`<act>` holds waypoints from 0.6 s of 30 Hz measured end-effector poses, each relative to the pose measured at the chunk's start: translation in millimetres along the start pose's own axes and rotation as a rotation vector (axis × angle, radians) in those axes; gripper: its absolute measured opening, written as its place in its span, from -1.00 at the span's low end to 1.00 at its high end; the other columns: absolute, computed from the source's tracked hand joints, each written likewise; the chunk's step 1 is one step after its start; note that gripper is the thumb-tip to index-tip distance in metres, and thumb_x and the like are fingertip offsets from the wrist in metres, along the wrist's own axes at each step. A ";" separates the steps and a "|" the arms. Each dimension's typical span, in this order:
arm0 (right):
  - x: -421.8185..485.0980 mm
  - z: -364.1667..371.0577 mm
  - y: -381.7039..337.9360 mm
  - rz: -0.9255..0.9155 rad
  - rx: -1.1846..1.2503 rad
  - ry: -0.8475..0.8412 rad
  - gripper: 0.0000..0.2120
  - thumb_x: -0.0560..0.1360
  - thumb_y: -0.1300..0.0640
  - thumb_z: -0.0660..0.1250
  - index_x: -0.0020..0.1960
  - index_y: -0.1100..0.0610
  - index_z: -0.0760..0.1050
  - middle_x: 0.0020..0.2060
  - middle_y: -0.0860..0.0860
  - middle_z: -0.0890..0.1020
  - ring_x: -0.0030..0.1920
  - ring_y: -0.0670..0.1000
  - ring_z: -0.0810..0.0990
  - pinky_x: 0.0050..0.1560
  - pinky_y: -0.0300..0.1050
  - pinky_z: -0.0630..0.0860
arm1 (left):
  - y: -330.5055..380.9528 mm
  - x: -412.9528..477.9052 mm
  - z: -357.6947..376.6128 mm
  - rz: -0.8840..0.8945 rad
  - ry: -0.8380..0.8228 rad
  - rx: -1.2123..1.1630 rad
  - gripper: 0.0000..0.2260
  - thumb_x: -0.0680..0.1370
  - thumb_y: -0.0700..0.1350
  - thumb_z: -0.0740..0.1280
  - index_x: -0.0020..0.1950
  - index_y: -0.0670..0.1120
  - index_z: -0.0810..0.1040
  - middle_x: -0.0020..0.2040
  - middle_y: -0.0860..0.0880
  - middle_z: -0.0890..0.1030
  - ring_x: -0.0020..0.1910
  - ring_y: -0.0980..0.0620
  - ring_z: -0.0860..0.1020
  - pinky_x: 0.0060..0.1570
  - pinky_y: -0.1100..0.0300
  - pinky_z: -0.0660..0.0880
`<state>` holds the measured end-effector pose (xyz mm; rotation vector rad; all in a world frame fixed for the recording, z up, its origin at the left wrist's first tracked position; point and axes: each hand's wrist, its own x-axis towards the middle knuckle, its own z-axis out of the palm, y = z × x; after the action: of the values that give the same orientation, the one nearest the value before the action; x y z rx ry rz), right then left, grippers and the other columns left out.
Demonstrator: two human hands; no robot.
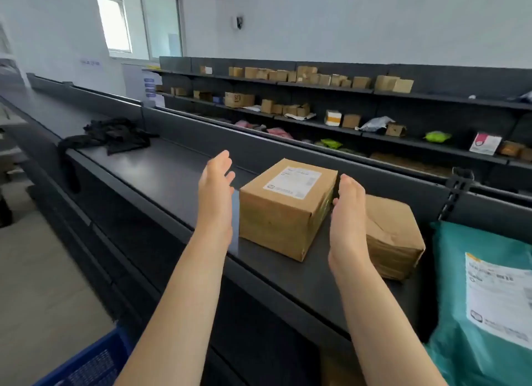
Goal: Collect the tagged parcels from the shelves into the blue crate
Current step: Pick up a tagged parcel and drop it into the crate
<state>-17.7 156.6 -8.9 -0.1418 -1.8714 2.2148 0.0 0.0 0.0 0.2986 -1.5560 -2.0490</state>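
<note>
We are about to lift the brown cardboard box with the white printed label (288, 213), which sits on the dark grey metal shelf top (161, 169) right in front of us, so this parcel is not yet off the shelf. The grip is apart: our left hand (216, 190) hovers flat-fingered just beside the box's left face without touching it. Our right hand (347, 218) lies with straight fingers along the right face, touching it or very nearly so; we cannot tell which. To do this well, we judge that both palms should close squarely on opposite faces, low enough that the box does not tip, and press evenly before lifting, since cardboard can slide between flat hands. The right hand works in the narrow gap between the box and the crumpled brown paper-wrapped parcel (394, 236) just beside it, so we should lift straight up rather than drag sideways into that neighbour. A teal plastic mailer bag with a white label (472, 270) sits at the far right. The blue plastic crate (95, 359) shows only a corner at the lower left, below the shelf top; what it holds is out of view. The long dark shelves across the aisle (325, 86) carry many small cardboard boxes and a few soft bags, and a heap of black cloth (112, 135) lies farther along our shelf
</note>
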 end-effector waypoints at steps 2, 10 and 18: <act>13.7 7.1 5.3 0.041 -0.063 -0.006 -0.63 0.67 -0.06 0.02 0.46 -0.07 0.23 0.27 -0.12 0.43 0.14 -0.11 0.41 0.14 -0.10 0.26 | -2.9 17.2 10.8 -0.064 -0.015 0.113 -0.62 0.63 0.02 0.08 0.43 0.04 0.39 0.40 0.06 0.45 0.34 0.06 0.43 0.31 0.08 0.34; 30.1 24.4 36.8 0.284 -0.112 -0.124 -0.37 0.53 -0.18 0.17 0.55 -0.11 0.12 0.45 -0.02 0.37 0.36 0.10 0.41 0.39 0.21 0.35 | -13.9 26.1 21.0 -0.297 -0.213 0.383 -0.85 0.59 -0.02 0.17 -0.12 0.00 0.47 -0.07 -0.01 0.53 -0.11 0.05 0.43 -0.07 0.06 0.30; -1.5 10.7 29.2 -0.138 0.002 -0.272 -0.39 0.47 -0.08 0.28 0.48 -0.30 0.18 0.37 -0.22 0.45 0.31 -0.13 0.48 0.19 -0.14 0.46 | -23.4 -1.1 -6.0 -0.025 -0.302 0.017 -0.64 0.62 -0.08 0.17 0.40 0.15 0.43 0.19 0.11 0.64 0.19 0.08 0.58 0.14 0.08 0.50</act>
<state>-22.2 141.5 -35.8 0.2950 -1.9444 2.2326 -2.9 0.0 -24.0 0.0138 -1.7521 -2.1796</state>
